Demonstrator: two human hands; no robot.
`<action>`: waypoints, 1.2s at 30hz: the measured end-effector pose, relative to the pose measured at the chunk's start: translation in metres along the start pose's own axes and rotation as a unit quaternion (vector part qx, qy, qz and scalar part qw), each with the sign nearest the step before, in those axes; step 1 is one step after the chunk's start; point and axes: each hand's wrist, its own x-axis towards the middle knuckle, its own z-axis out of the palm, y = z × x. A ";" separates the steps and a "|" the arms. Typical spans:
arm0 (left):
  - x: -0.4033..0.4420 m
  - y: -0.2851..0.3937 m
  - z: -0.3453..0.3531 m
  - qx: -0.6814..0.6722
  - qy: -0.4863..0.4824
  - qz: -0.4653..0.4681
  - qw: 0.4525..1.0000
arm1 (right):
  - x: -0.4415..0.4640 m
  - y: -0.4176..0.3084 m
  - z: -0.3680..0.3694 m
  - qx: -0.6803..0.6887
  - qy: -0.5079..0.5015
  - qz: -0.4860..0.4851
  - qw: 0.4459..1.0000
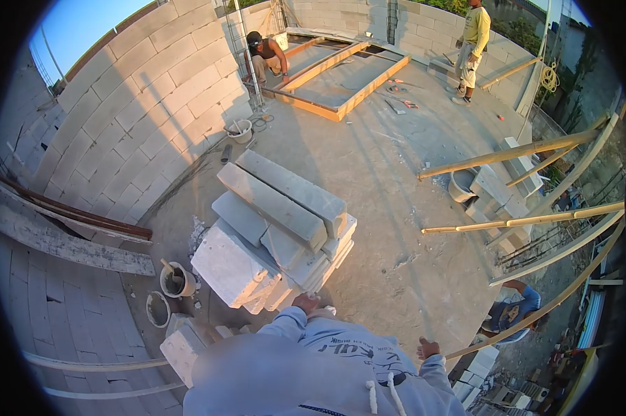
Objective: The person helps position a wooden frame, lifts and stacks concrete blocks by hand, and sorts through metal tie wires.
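Observation:
A stack of pale grey building blocks [285,201] stands just in front of me, with two long blocks lying side by side on top. My left hand [306,303] is held close to my body at the near foot of this stack; its fingers are too small and dark to make out, and I cannot tell whether it touches a block. My right hand [428,348] hangs out to the right over the concrete floor [396,298], holding nothing, its fingers apart. A white drawstring [396,395] dangles from my grey hooded top.
Mortar buckets [178,280] stand left of the stack, below a block wall [139,104]. A timber frame [347,80] lies at the back beside a crouching person [266,57]; another person [473,45] stands at right. Wooden poles [521,218] line the right edge, with a person [514,310] lower down.

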 end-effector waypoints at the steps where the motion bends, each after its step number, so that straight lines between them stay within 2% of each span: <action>1: 0.004 -0.004 -0.002 -0.013 -0.008 -0.003 1.000 | 0.001 0.000 0.003 -0.012 0.006 0.006 1.000; 4: 0.021 -0.015 -0.012 -0.004 -0.056 -0.057 0.997 | 0.000 0.001 0.015 -0.040 0.020 0.027 0.999; 7: 0.034 -0.024 -0.030 0.067 -0.046 0.086 0.993 | -0.005 -0.008 0.029 -0.044 0.031 0.032 0.998; 10: 0.050 -0.023 -0.039 0.005 0.011 -0.011 1.000 | -0.012 -0.032 0.042 -0.045 0.027 0.030 0.998; 13: 0.049 0.005 -0.072 0.013 0.004 0.061 0.998 | -0.004 -0.059 0.054 -0.033 0.026 0.018 0.999; 16: 0.071 0.002 -0.072 -0.050 0.011 0.012 0.999 | 0.009 -0.076 0.056 -0.006 0.013 0.020 1.000; 21: 0.107 0.016 -0.071 -0.005 0.004 0.006 1.000 | 0.057 -0.112 0.036 -0.032 -0.014 0.030 0.999; 23: 0.116 0.037 -0.071 0.005 0.021 0.020 1.000 | 0.076 -0.127 0.019 -0.047 -0.013 0.033 0.998; 24: 0.120 0.051 -0.071 -0.022 0.016 -0.037 0.999 | 0.086 -0.135 0.008 -0.062 -0.020 0.041 0.997; 27: 0.146 0.063 -0.043 -0.011 0.058 -0.039 0.997 | 0.127 -0.172 -0.028 -0.109 -0.035 0.035 0.993; 28: 0.134 0.106 -0.061 -0.029 0.031 -0.068 0.997 | 0.144 -0.183 -0.042 -0.127 -0.034 0.023 0.991; 30: 0.145 0.131 -0.047 -0.087 0.015 -0.089 0.992 | 0.181 -0.218 -0.066 -0.154 -0.063 0.008 0.986; 34: 0.160 0.179 -0.024 -0.109 0.007 -0.099 0.989 | 0.266 -0.281 -0.107 -0.173 -0.043 -0.108 0.978; 36: 0.157 0.217 -0.036 -0.111 -0.037 -0.109 0.987 | 0.275 -0.330 -0.114 -0.155 -0.032 -0.131 0.979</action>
